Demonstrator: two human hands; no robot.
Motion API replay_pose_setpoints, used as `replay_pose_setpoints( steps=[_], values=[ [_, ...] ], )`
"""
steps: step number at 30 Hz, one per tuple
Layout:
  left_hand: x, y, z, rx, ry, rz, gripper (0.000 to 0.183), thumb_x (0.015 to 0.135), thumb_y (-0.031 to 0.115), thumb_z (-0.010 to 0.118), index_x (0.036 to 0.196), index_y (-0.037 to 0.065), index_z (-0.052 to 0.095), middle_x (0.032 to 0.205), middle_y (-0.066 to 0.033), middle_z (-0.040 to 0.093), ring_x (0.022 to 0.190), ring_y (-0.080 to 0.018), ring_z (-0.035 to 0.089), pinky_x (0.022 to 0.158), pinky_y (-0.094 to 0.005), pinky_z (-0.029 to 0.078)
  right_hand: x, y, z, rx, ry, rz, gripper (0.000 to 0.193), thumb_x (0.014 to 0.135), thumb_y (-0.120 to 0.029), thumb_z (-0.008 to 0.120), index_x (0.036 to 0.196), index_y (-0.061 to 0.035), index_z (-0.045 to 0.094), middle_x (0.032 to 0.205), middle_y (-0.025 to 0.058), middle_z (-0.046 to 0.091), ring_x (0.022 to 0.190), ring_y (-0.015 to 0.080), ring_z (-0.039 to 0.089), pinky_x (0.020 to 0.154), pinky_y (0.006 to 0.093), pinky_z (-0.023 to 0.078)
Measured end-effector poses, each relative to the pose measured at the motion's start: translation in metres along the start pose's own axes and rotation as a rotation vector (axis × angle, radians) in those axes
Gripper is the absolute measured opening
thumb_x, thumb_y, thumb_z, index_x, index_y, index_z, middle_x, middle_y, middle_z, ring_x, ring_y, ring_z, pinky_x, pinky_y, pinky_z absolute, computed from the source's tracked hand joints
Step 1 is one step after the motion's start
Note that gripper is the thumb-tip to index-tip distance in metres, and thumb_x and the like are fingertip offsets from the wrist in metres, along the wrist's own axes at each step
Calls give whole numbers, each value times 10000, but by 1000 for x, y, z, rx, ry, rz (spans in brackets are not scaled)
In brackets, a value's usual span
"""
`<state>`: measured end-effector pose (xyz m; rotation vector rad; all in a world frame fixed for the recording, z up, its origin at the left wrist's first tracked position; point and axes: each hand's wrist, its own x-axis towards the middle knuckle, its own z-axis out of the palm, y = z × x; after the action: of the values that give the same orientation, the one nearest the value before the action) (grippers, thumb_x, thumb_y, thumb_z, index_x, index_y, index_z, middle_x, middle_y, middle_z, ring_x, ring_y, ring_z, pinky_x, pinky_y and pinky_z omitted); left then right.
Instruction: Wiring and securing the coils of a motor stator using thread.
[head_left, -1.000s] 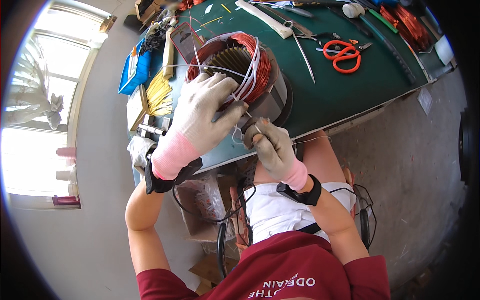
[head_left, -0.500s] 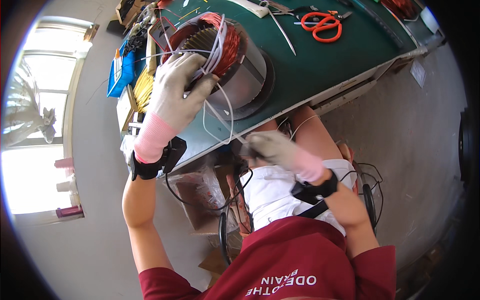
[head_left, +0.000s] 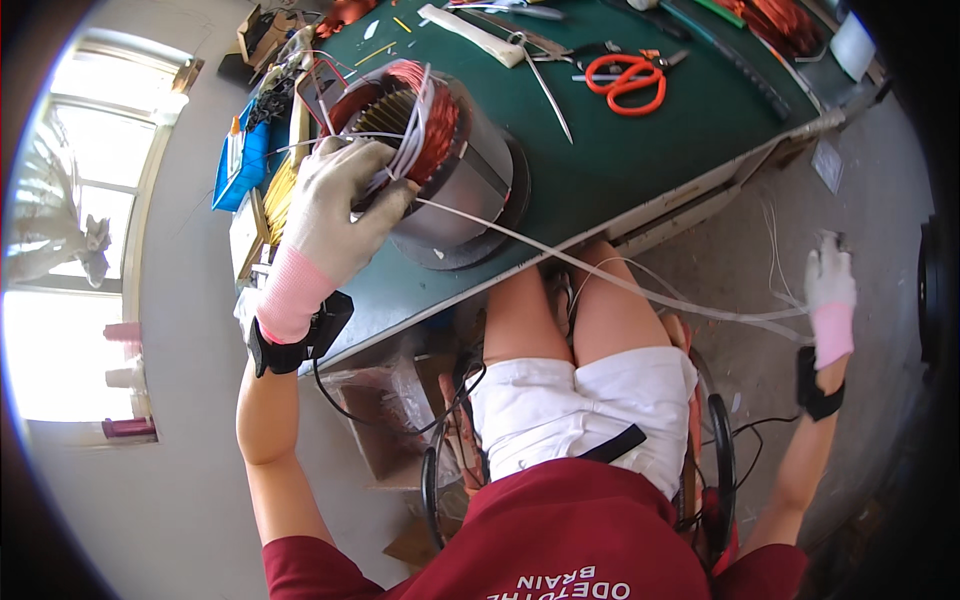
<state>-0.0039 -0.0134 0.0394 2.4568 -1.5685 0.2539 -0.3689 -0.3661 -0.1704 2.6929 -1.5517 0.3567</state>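
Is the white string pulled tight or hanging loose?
Pulled tight: the white string runs nearly straight from the motor stator to the right hand, stretched far out.

Motor stator (head_left: 440, 165) (copper windings) upright on green bench; white cord (head_left: 620, 285) taut.

A motor-repair workshop is shown: a stator (head_left: 430, 150) wound with copper coils is stood on a green counter (head_left: 620, 170), with orange scissors (head_left: 628, 80) and hand tools scattered beyond the left grip (head_left: 335, 215).
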Motion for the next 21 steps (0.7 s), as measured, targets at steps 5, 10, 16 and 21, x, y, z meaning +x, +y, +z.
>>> replay_pose_setpoints(
  steps=[5, 10, 16, 21],
  values=[
    [-11, -13, -5, -78, -91, -70, 272, 771, 145, 665, 985, -19, 626, 926, -168, 591, 921, -311, 555, 828, -375, 435, -31, -227, -106, 1051, 43, -676, 296, 845, 16, 506, 1090, -50, 658, 999, 134, 638, 897, 270, 584, 808, 354, 468],
    [-5, -7, -3, -155, -35, 8, 261, 756, 157, 669, 965, 6, 627, 913, -164, 600, 926, -344, 551, 841, -407, 431, -48, -316, -104, 1376, 148, -695, 370, 723, 95, 651, 1054, -70, 627, 893, 101, 639, 771, 285, 623, 651, 360, 493],
    [-7, -11, 7, -199, 108, 42, 292, 701, 142, 670, 978, 50, 656, 867, -142, 644, 855, -361, 601, 862, -422, 451, -54, -359, -92, 1173, 404, -842, 497, 710, 137, 614, 1150, -95, 590, 940, 99, 626, 874, 303, 603, 787, 403, 468],
    [-6, -16, 3, -202, -44, 71, 345, 649, 118, 660, 985, 41, 661, 892, -147, 652, 898, -355, 604, 879, -426, 450, -63, -384, -79, 1206, 490, -876, 474, 637, 68, 636, 1074, -117, 626, 963, 115, 557, 831, 279, 557, 731, 370, 452]
  ],
)
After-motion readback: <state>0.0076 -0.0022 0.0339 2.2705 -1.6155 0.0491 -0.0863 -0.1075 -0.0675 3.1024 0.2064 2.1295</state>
